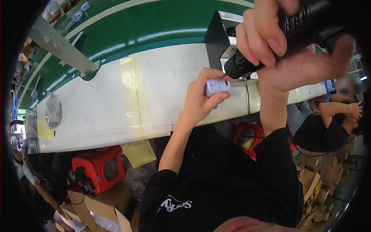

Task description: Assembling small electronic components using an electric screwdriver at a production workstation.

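My left hand (200, 96) is wrapped round a small lavender plastic housing (213, 89), whose end face with small holes and a dark slot points up. In my right hand (266, 50) is a black electric screwdriver (297, 29), held slanting down to the left. Its thin bit meets, or nearly meets, the edge of the housing's end face; whether a screw sits there is too small to tell. Just behind both hands stands a black and silver box-shaped device (221, 38), partly hidden by my right hand.
The white worktop (108, 96) carries yellowish tape and a clear plastic bag (53, 111) at its left. Beyond runs a green conveyor belt (154, 27) with lavender handheld fans (77, 17). A red stool (99, 169) and cartons (110, 216) stand below; a co-worker (324, 123) sits at right.
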The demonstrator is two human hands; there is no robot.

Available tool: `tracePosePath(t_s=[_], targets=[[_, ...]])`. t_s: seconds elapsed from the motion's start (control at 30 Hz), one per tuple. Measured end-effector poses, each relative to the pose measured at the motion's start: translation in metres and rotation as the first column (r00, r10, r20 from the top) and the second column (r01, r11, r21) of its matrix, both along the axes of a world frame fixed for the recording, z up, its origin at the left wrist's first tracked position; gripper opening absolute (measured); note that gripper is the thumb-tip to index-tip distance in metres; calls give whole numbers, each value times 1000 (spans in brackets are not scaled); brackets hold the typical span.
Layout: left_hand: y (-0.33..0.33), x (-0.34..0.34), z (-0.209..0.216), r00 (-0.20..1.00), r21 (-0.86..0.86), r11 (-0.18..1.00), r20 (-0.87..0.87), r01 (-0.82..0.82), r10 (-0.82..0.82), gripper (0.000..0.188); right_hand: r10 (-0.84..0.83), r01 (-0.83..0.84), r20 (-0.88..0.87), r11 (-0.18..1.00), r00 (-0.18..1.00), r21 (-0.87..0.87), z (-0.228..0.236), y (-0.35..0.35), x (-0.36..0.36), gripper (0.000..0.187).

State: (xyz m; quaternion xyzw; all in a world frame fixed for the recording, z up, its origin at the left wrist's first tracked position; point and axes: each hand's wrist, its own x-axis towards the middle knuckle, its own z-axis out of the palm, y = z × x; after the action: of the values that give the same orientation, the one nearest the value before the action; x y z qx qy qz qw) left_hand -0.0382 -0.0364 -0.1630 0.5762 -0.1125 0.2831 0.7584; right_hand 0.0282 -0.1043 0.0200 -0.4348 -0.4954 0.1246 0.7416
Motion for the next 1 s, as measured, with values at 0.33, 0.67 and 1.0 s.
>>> tracePosePath(t_s=[0.33,0.67,1.0], targets=[[-1,0,0,1000,10,1000,-16,-15,15,38,-82,82,1,995,997,-49,6,8,-10,69],[0,-1,2,1000,22,1000,-12,-12,12,41,-200,206,70,974,977,-93,3,11,-12,68],[2,-1,3,999,40,999,-53,1,1,44,-33,73,221,982,975,-174,0,-2,7,52]])
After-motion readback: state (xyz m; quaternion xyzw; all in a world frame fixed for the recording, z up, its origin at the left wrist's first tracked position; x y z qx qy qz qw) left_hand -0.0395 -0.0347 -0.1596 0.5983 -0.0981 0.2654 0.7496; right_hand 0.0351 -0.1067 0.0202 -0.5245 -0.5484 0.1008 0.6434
